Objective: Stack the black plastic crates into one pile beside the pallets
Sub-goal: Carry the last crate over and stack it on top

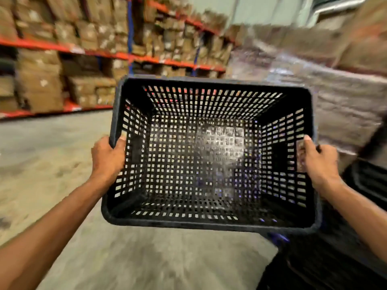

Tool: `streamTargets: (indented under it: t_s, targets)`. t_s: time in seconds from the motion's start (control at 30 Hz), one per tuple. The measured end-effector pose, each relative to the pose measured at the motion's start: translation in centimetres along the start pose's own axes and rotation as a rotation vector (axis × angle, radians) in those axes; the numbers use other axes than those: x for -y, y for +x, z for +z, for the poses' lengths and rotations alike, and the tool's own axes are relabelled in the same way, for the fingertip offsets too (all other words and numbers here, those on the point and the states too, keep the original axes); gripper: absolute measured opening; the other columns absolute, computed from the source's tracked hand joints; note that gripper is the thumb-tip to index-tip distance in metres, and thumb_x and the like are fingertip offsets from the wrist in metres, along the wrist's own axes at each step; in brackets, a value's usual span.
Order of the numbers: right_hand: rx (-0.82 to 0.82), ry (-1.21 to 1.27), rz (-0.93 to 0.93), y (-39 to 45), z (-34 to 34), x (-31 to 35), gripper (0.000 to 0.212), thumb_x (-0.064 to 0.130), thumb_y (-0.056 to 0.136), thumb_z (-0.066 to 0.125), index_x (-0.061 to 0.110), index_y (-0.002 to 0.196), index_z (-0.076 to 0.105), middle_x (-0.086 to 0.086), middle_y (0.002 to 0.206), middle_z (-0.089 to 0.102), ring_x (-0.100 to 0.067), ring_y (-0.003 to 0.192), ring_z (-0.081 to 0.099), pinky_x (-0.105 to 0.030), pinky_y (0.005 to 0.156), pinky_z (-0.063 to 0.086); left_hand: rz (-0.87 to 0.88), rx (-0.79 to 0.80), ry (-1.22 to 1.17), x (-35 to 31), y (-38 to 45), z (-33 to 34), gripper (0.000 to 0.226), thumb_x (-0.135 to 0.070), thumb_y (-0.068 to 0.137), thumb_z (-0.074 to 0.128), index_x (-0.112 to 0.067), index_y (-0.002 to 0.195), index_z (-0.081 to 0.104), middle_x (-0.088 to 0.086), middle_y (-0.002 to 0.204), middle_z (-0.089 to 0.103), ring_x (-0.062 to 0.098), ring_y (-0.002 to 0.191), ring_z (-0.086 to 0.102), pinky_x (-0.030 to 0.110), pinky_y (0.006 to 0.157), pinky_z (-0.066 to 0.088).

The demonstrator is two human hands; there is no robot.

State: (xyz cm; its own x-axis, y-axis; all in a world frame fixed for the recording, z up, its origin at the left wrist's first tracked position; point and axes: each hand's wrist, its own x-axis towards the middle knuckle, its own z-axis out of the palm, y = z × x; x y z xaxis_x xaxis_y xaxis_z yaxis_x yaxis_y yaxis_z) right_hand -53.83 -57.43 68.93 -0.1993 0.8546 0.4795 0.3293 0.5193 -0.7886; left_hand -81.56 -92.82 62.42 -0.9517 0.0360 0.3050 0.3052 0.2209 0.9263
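While we carried the black perforated plastic crate (209, 155) out in front of us, clear of the grey concrete floor (52, 160), we judged ourselves to be in the transport step, with this crate not yet set on any pile. Our left hand (107, 158) gripped the left rim, thumb curled over the inner edge and fingers wrapped round the outside; our right hand (320, 162) gripped the right rim in the same way, so both hands were closed firmly on the crate and neither was free. The crate was held roughly level, open side up, tilted a little toward us, and it was empty. Its walls and base were a grid of small rectangular slots through which the floor and a shiny patch showed, and its rim was a solid thickened band with rounded corners. At the lower right, partly hidden and blurred, lay another dark crate-like shape (368, 181), which we took to be the likely pile, though we could not tell for certain. The next move, as we judged it, called for swinging the crate to the right, squaring its corners over the one below, and lowering it evenly so that it nested. Behind it stood orange-and-blue steel racks of brown cardboard cartons (88, 38) and a plastic-wrapped pallet load (324, 80).
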Motion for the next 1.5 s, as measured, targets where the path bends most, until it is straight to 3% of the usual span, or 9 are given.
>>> streamTargets:
  t_s: [0.1, 0.23, 0.47, 0.63, 0.73, 1.1, 1.27, 1.37, 1.5]
  targets:
    - [-0.195, 0.054, -0.041, 3.1, -9.5, 2.0, 0.058, 0.06, 0.081, 0.049, 0.009, 0.053, 0.051, -0.002, 0.044, 0.048, -0.003, 0.031, 0.044, -0.02, 0.037, 0.036, 0.111, 0.021, -0.1, -8.3, -0.7, 3.7, 0.031, -0.038, 0.09, 0.051, -0.01, 0.077, 0.053, 0.009, 0.073, 0.054, 0.026, 0.07, 0.049, 0.033, 0.065, 0.035]
    - [-0.347, 0.127, -0.094, 5.5, -20.7, 2.7, 0.068, 0.081, 0.068, 0.044, 0.015, 0.055, 0.057, 0.004, 0.038, 0.048, -0.013, 0.044, 0.043, -0.037, 0.045, 0.037, 0.248, 0.073, -0.292, -16.8, -3.2, 8.2, 0.036, -0.044, 0.088, 0.053, -0.013, 0.068, 0.05, 0.003, 0.062, 0.049, 0.02, 0.058, 0.043, 0.033, 0.058, 0.033]
    - [-0.618, 0.09, -0.155, 5.8, -38.7, 1.4, 0.036, 0.046, 0.087, 0.047, 0.021, 0.062, 0.055, 0.017, 0.036, 0.053, -0.001, 0.031, 0.043, -0.013, 0.033, 0.03, 0.352, 0.265, -0.507, -29.6, -11.7, 18.4, 0.035, -0.044, 0.085, 0.055, -0.017, 0.064, 0.051, 0.003, 0.062, 0.054, 0.022, 0.059, 0.049, 0.035, 0.056, 0.039]
    - [-0.725, 0.025, -0.11, 7.6, -48.8, -4.7, 0.069, 0.085, 0.061, 0.043, 0.02, 0.067, 0.064, -0.003, 0.054, 0.053, -0.022, 0.053, 0.049, -0.04, 0.054, 0.04, 0.392, 0.398, -0.578, -35.1, -19.3, 26.6, 0.039, -0.043, 0.084, 0.054, -0.018, 0.055, 0.045, 0.006, 0.058, 0.051, 0.022, 0.056, 0.047, 0.036, 0.054, 0.038]
    - [-0.738, -0.056, -0.059, 9.3, -53.2, -8.5, 0.069, 0.075, 0.069, 0.049, 0.007, 0.071, 0.058, -0.008, 0.055, 0.049, -0.025, 0.054, 0.045, -0.042, 0.053, 0.041, 0.387, 0.432, -0.576, -37.6, -23.1, 31.1, 0.038, -0.041, 0.086, 0.055, -0.017, 0.057, 0.047, 0.007, 0.057, 0.05, 0.022, 0.054, 0.046, 0.035, 0.052, 0.038]
    - [-0.612, -0.281, 0.203, 16.8, -59.2, -18.4, 0.04, 0.042, 0.071, 0.056, 0.004, 0.061, 0.059, -0.014, 0.059, 0.06, -0.03, 0.058, 0.058, -0.049, 0.061, 0.054, 0.253, 0.628, -0.398, -42.0, -27.5, 44.5, 0.026, -0.031, 0.076, 0.067, -0.013, 0.06, 0.057, 0.014, 0.063, 0.059, 0.024, 0.06, 0.054, 0.048, 0.061, 0.053]
    - [-0.566, -0.344, 0.307, 22.7, -59.8, -20.2, 0.035, 0.035, 0.07, 0.061, 0.0, 0.073, 0.064, -0.021, 0.073, 0.067, -0.031, 0.065, 0.063, -0.046, 0.067, 0.055, 0.144, 0.87, -0.402, -46.0, -27.0, 49.8, 0.033, -0.004, 0.088, 0.051, -0.009, 0.056, 0.045, -0.001, 0.031, 0.041, 0.007, 0.023, 0.035, 0.013, 0.032, 0.028]
    - [-0.491, -0.391, 0.387, 26.6, -60.1, -21.2, 0.036, 0.028, 0.069, 0.065, -0.006, 0.083, 0.064, -0.026, 0.082, 0.068, -0.033, 0.066, 0.063, -0.04, 0.057, 0.053, 0.097, 1.044, -0.343, -48.1, -26.1, 52.2, 0.035, -0.003, 0.094, 0.038, -0.01, 0.059, 0.039, -0.001, 0.026, 0.039, 0.005, 0.019, 0.033, 0.011, 0.028, 0.025]
    - [-0.32, -0.515, 0.519, 29.1, -58.2, -19.5, 0.024, -0.003, 0.085, 0.051, -0.01, 0.062, 0.052, -0.009, 0.027, 0.049, -0.015, 0.02, 0.045, -0.014, 0.026, 0.036, 0.108, 1.142, -0.264, -49.5, -24.3, 56.3, 0.032, 0.001, 0.094, 0.038, -0.006, 0.063, 0.04, 0.013, 0.048, 0.044, 0.017, 0.04, 0.047, 0.012, 0.03, 0.035]
